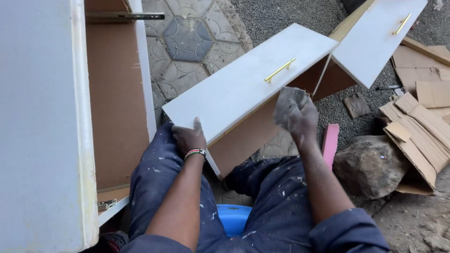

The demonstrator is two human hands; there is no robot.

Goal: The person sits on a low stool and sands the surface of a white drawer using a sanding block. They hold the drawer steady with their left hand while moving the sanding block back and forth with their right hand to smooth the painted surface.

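Paved yard: L hand (188,137) grips white drawer (243,86) edge mid-frame, R hand (296,115) clutches sandpaper pad (287,104); front looks smooth, sanding prob. partway.

We see an open-air carpentry yard, worked at ground level. Unfinished furniture marks it: a white cabinet carcass (47,117) with bare brown board inside at 9 o'clock, and two white drawer fronts (243,84) with brass handles (280,70) at 12 to 1 o'clock. Patterned paving (187,37) meets gravel (281,14) at 12 o'clock; cardboard offcuts (422,131) and a rock (370,166) lie at 3 o'clock.
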